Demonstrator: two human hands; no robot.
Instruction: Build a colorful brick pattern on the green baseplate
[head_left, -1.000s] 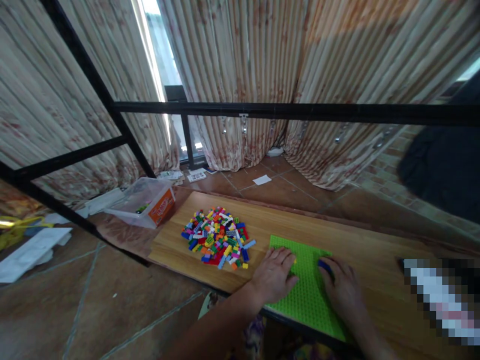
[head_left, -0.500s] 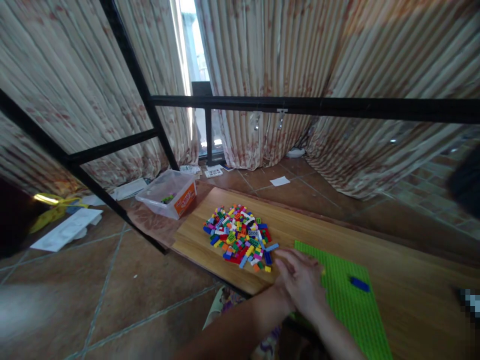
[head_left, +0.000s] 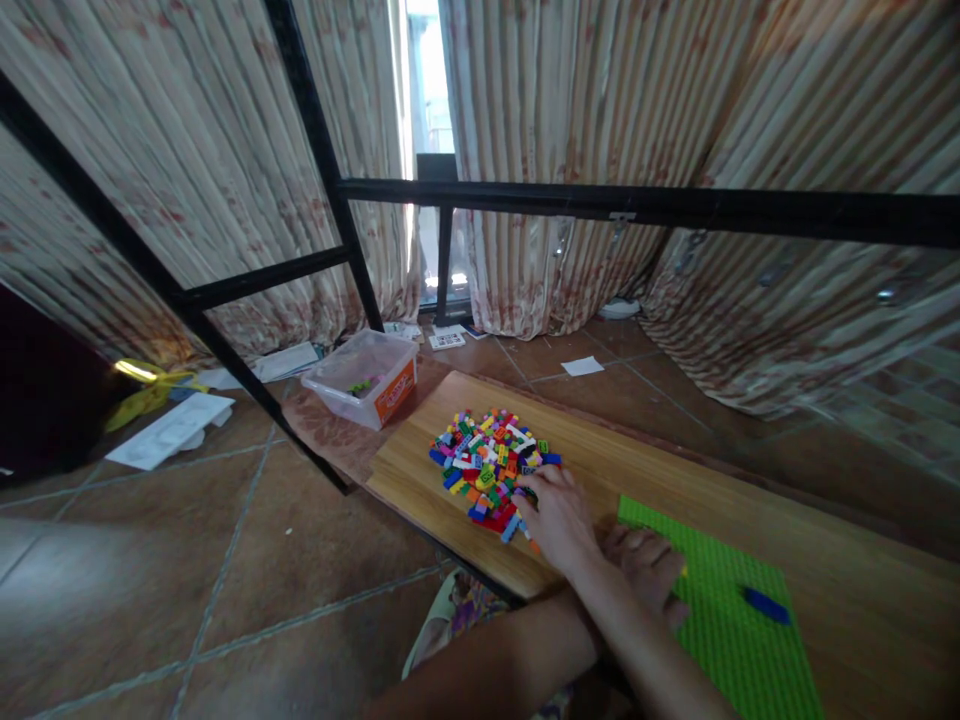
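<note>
My right hand [head_left: 559,515] reaches over the near right side of a heap of mixed coloured toy bricks [head_left: 484,465], thumb and forefinger apart at the bricks. Beneath the right forearm crosses my left arm. My left hand [head_left: 649,570] rests with curled fingers at the left edge of a green baseplate [head_left: 742,610]; whatever its fingers hold is hidden. A small yellow bit shows by those fingertips. Farther right on the baseplate sits a blue brick [head_left: 766,605], slightly blurred.
The wooden tabletop [head_left: 427,410] carries the heap and baseplate. Past its far left end stands a clear plastic box [head_left: 341,395] with an orange label and a few bricks inside. A black metal frame [head_left: 525,195] runs in front of the curtains. White packaging [head_left: 172,430] lies on the floor.
My right hand has moved left from beside my left hand to the heap. My left hand now shows separately at the baseplate. The whole view has shifted a little.
</note>
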